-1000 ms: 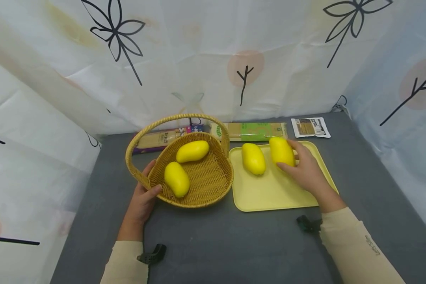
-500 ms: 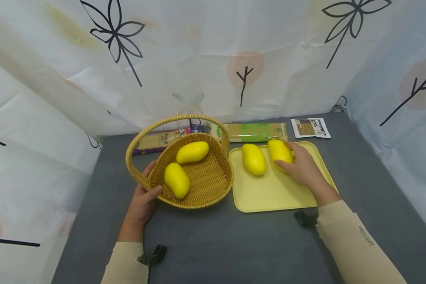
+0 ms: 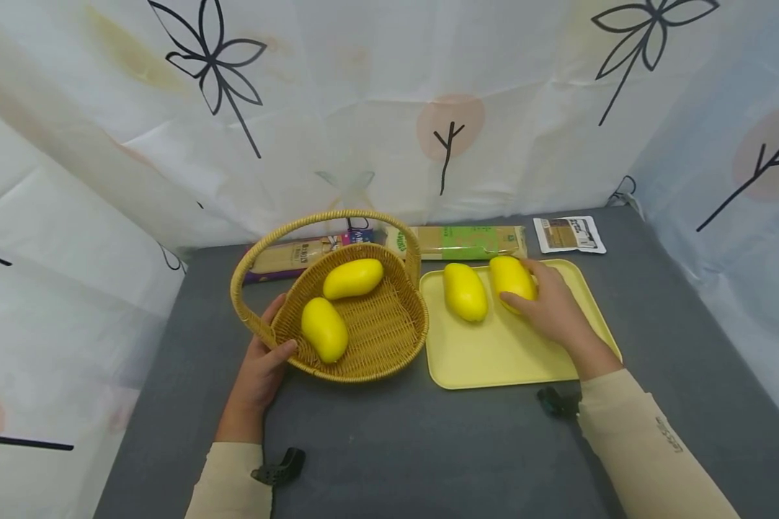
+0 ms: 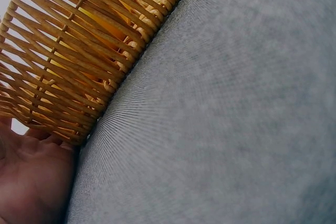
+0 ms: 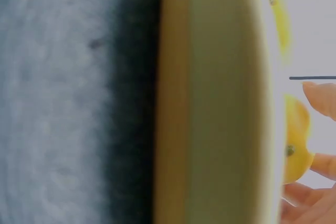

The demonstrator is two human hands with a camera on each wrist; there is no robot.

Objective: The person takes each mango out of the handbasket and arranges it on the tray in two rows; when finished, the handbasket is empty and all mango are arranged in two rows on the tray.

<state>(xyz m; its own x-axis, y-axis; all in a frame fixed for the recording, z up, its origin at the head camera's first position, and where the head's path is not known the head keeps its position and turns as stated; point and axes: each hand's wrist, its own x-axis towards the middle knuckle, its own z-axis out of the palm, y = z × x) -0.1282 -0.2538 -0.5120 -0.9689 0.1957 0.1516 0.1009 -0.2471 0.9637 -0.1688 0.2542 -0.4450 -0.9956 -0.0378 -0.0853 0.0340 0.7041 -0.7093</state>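
Observation:
In the head view my left hand [image 3: 264, 367] holds the rim of a tilted wicker basket [image 3: 383, 346], thumb over the edge. Two yellow mangoes lie inside, one at the back [image 3: 353, 279] and one nearer [image 3: 325, 330]. My right hand [image 3: 558, 306] curls round a mango [image 3: 511, 279] at the back of a pale yellow tray [image 3: 493, 360]. To its left another mango [image 3: 465, 292] lies on the tray. The right wrist view shows fingers touching the mango [image 5: 296, 140], with the thumb looking slightly apart from it.
Behind the basket lies a purple-edged noodle packet [image 3: 292, 256]. A green-labelled packet [image 3: 467, 242] lies behind the tray, with a small pouch [image 3: 569, 234] at the back right. Printed curtains [image 3: 363, 108] hang round the grey table [image 3: 395, 454].
Over the first half second my right hand and its mango came slightly left and lower onto the tray. They have hardly moved since. My left hand and the basket stay put.

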